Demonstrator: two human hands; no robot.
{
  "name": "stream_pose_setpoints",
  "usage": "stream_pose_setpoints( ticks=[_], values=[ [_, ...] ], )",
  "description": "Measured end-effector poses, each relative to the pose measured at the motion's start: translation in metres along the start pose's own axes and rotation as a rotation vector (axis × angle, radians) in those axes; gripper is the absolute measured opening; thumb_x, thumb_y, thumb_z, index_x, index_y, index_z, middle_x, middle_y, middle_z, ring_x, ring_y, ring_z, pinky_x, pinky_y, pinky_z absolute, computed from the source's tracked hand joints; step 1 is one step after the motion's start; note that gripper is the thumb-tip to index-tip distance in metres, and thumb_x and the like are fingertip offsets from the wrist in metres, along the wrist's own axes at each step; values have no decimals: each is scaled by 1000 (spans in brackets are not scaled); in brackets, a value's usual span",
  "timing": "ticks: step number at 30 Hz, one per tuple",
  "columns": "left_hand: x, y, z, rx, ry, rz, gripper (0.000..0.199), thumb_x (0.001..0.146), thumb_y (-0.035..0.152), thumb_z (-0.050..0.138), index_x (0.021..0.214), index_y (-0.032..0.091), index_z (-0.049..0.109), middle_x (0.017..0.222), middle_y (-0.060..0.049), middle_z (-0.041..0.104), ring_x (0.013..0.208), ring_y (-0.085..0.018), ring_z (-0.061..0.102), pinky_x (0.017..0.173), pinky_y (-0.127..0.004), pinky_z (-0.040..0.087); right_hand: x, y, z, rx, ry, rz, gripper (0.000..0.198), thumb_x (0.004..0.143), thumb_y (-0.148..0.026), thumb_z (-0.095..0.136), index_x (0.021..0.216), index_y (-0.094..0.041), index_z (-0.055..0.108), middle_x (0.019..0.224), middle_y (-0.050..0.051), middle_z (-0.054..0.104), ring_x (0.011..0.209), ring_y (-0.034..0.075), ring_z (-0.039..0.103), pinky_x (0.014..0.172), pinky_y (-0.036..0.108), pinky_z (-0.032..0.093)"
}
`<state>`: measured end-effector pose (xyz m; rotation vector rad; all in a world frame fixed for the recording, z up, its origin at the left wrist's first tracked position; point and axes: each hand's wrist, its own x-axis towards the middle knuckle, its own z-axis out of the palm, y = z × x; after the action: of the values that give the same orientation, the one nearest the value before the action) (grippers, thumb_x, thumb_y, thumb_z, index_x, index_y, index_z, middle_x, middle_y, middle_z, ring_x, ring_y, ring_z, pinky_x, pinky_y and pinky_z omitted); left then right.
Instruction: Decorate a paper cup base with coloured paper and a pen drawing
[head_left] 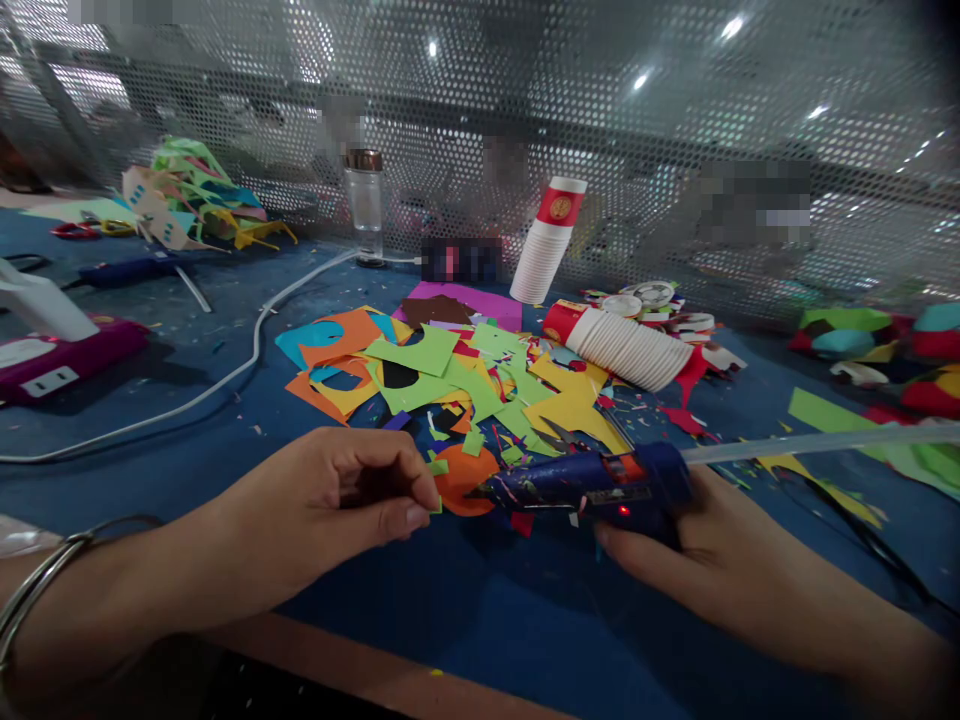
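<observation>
The right hand (720, 540) curls around the blue glue gun (562, 485), long axis sideways, nozzle (481, 491) pointing toward the left hand (330, 520), whose fingertips pinch 1 green scrap (436, 507) beside an orange disc (469, 470).

from your head, the view faces forward and down, close over your left grip (352, 495) and right grip (712, 550), across the surface (465, 610) to perforated metal (450, 120)

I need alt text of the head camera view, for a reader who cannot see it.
The right hand holds a blue hot glue gun, its nozzle at an orange paper disc; the left hand pinches a small green paper piece. Beyond, colourful paper scraps and two paper-cup stacks cover part of a blue table.
</observation>
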<state>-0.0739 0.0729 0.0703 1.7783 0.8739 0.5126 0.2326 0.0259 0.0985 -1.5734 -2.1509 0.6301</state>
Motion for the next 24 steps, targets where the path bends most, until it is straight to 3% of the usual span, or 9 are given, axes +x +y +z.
stream_pose_setpoints(
  ticks=[8,16,24],
  values=[
    [-2,-4,-2,-82,-6,-34,14,87,33,75,97,24,79,91,0,78,83,-15,71,73,-23,55,1,2,0,-53,35,-19,19,79,-35,60,71,-27,76,66,3,75,58,24,69,58,34,64],
    [-4,-9,-1,136,9,-21,24,85,30,75,108,33,81,100,0,78,84,-15,69,75,-24,54,0,5,1,-108,-3,-27,25,82,-34,55,67,-26,73,65,4,73,55,22,67,54,32,60],
    [-5,-8,0,210,65,10,18,92,34,69,106,33,81,100,2,79,90,-18,74,74,-26,56,-1,3,-1,-82,-31,-75,27,84,-33,52,68,-26,73,65,2,73,55,21,68,54,30,61]
  ],
)
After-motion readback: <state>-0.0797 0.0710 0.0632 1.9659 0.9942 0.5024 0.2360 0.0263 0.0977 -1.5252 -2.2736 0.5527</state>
